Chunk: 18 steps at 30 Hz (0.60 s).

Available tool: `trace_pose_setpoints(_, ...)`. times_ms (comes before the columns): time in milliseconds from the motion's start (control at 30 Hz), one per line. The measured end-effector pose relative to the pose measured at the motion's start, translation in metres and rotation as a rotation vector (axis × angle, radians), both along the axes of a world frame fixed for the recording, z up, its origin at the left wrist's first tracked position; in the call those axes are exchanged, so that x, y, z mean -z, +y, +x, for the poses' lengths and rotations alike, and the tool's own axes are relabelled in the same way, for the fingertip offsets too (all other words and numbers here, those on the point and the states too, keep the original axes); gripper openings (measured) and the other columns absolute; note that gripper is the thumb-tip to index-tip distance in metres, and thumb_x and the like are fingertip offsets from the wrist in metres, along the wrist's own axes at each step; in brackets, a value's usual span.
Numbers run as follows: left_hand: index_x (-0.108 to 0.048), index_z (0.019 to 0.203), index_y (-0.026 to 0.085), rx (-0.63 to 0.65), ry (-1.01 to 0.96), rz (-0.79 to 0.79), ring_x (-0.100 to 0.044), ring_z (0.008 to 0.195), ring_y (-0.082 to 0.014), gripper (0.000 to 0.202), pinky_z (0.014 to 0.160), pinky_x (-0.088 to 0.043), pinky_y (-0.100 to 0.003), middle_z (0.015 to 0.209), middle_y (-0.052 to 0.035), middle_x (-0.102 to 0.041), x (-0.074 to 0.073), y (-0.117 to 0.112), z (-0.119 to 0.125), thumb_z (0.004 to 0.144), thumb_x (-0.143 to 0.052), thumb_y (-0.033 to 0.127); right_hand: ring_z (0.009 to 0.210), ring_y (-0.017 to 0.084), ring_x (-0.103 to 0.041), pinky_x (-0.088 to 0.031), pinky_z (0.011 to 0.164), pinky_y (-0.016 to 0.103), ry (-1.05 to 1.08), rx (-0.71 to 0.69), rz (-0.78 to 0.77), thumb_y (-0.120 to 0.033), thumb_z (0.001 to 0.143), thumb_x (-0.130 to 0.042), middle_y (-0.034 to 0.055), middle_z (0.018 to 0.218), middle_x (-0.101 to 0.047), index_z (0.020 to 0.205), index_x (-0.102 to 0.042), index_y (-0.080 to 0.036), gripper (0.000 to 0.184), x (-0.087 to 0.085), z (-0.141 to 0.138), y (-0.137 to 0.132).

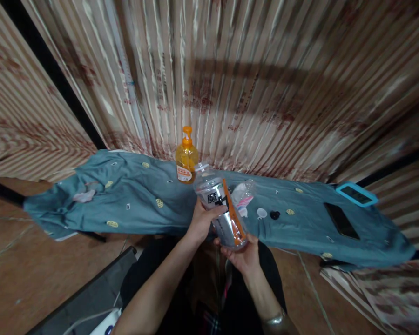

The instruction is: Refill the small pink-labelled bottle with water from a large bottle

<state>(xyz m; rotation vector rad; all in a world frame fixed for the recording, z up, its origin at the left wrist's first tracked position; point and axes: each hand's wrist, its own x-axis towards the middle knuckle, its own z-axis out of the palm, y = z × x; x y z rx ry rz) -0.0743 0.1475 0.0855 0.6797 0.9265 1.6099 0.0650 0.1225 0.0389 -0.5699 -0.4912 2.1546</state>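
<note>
A large clear plastic bottle (222, 211) with a silver, black and orange label is held tilted over the front of the cloth-covered table, its neck leaning up and left. Around its left side wraps my left hand (203, 218), thumb across the label. My right hand (242, 256) grips the bottle's base from below. No cap shows on its neck. Just behind and left of it stands an orange pump bottle (186, 160) with yellow-orange liquid. To the right lie crumpled clear plastic packaging (244, 193), a white round cap (261, 213) and a small black round piece (274, 215).
The narrow table has a blue-green cloth (153, 186). A dark phone (341, 220) and a blue-framed device (356, 194) lie at its right end. A crumpled pale tissue (84, 194) lies at the left. Patterned curtains (230, 83) hang close behind.
</note>
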Motion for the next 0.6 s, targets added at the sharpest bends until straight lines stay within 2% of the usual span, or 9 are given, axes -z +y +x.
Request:
trace_pose_setpoints(100,-0.056,0.093,0.016,-0.081,0.019,-0.019,-0.063,0.069,-0.0160,0.049,0.069,-0.050,-0.030,0.081,-0.0010,-0.067,0.004,0.008,-0.012,0.052,-0.078,0.030,0.079,0.026,-0.068,-0.048,0.064,0.034,-0.029,-0.089,-0.009,-0.048,0.062,-0.062,0.0079,0.094,-0.073,0.101,-0.063,-0.020,0.047,0.008,-0.011,0.012)
trace_pose_setpoints(233,-0.055,0.099,0.015,-0.194,0.168,-0.010,-0.064,0.080,-0.0191,0.063,0.077,-0.050,-0.033,0.089,-0.0028,-0.068,0.008,0.017,-0.025,0.043,-0.082,0.026,0.088,0.025,-0.067,-0.047,0.080,0.041,-0.098,-0.172,0.013,-0.039,0.071,-0.065,0.0091,0.097,-0.072,0.105,-0.060,-0.015,0.042,0.013,-0.025,0.022)
trace_pose_setpoints(300,-0.053,0.105,0.016,-0.232,0.283,0.011,-0.064,0.089,-0.0210,0.070,0.082,-0.049,-0.035,0.097,-0.0046,-0.067,0.013,0.021,-0.031,0.043,-0.083,0.027,0.088,0.024,-0.067,-0.047,0.081,0.041,-0.142,-0.167,0.038,-0.029,0.074,-0.066,0.0078,0.096,-0.072,0.105,-0.059,-0.014,0.035,0.015,-0.027,0.022)
trace_pose_setpoints(367,-0.050,0.113,0.017,-0.272,0.395,0.046,-0.061,0.098,-0.0220,0.077,0.087,-0.048,-0.036,0.106,-0.0058,-0.064,0.019,0.026,-0.037,0.043,-0.083,0.028,0.086,0.023,-0.068,-0.047,0.079,0.040,-0.184,-0.142,0.056,-0.024,0.075,-0.066,0.0069,0.098,-0.072,0.109,-0.056,-0.016,0.037,0.016,-0.024,0.019)
trace_pose_setpoints(467,-0.046,0.119,0.019,-0.313,0.462,0.078,-0.059,0.104,-0.0223,0.083,0.091,-0.047,-0.036,0.113,-0.0070,-0.061,0.026,0.033,-0.044,0.045,-0.082,0.029,0.085,0.025,-0.069,-0.047,0.076,0.038,-0.235,-0.112,0.047,-0.026,0.075,-0.066,0.0088,0.102,-0.071,0.115,-0.052,-0.018,0.043,0.017,-0.010,0.011)
trace_pose_setpoints(600,-0.046,0.118,0.018,-0.343,0.499,0.048,-0.060,0.103,-0.0231,0.084,0.091,-0.046,-0.038,0.113,-0.0075,-0.062,0.027,0.038,-0.052,0.043,-0.083,0.028,0.086,0.026,-0.070,-0.046,0.076,0.036,-0.287,-0.058,0.019,-0.029,0.075,-0.067,0.0103,0.101,-0.072,0.113,-0.054,-0.018,0.042,0.022,0.008,0.003)
